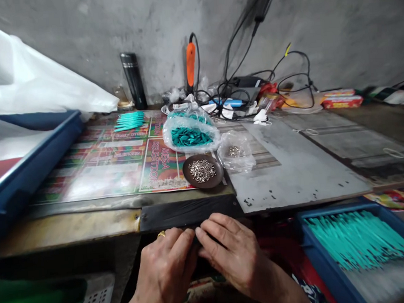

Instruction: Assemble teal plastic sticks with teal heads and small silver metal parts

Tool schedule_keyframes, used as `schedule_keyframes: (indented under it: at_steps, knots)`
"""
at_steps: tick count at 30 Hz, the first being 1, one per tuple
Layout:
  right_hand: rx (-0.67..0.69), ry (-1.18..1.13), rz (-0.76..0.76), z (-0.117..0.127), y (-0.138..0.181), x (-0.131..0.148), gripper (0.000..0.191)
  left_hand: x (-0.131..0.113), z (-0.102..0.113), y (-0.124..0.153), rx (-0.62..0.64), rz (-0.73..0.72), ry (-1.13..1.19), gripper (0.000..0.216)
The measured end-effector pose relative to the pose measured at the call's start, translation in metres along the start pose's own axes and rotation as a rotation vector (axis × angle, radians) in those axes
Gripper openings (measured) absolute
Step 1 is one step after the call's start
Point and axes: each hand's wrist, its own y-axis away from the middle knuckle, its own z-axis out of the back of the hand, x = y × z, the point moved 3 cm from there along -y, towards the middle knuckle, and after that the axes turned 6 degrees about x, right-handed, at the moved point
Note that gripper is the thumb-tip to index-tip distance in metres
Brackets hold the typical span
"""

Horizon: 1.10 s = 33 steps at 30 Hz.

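At the front edge of the table, my left hand point(166, 260) and my right hand point(235, 250) meet with fingers curled and pressed together. Whatever they may hold is hidden behind the fingers. A gold ring shows on my left hand. Just beyond them stands a brown dish point(193, 183) of small silvery metal parts point(203, 170). Behind it lies an open clear plastic bag point(168, 137) of teal pieces point(191, 136). To its right, another clear bag point(249, 162) contains more metal bits.
Teal sticks point(130, 121) lie at the back left. A blue tray point(335, 271) of teal pens or sticks sits low right; a blue bin point(33, 165) stands left. A black flask point(133, 80), an orange-handled tool point(191, 63) and tangled cables point(225, 90) line the wall.
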Motion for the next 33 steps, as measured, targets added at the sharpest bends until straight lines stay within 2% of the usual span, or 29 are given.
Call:
schedule_keyframes:
  at_steps: [3, 5, 8, 12, 19, 29, 33]
  knots:
    - [-0.036, -0.174, -0.047, 0.009, -0.009, -0.016, 0.019, -0.002, 0.006, -0.009, -0.014, -0.030, -0.042, 0.023]
    - [-0.084, -0.207, -0.111, 0.014, -0.016, -0.033, 0.013, -0.001, 0.009, -0.015, -0.027, -0.020, -0.052, 0.023]
    - [-0.107, -0.103, -0.213, 0.014, -0.023, -0.062, 0.011, 0.005, 0.009, -0.018, -0.036, -0.003, -0.058, 0.023]
    - [-0.024, 0.054, -0.257, 0.003, -0.028, -0.084, 0.014, 0.018, 0.007, -0.012, -0.040, 0.015, -0.080, 0.022]
    - [0.119, 0.109, -0.302, -0.013, -0.034, -0.089, 0.022, 0.028, 0.008, -0.005, -0.045, 0.038, -0.062, 0.018]
    - [0.109, 0.118, -0.273, -0.013, -0.034, -0.088, 0.011, 0.034, 0.002, 0.002, 0.031, 0.059, -0.009, 0.011]
    - [0.104, 0.122, -0.249, -0.014, -0.035, -0.088, 0.011, 0.031, 0.003, 0.002, 0.003, 0.072, -0.026, 0.013]
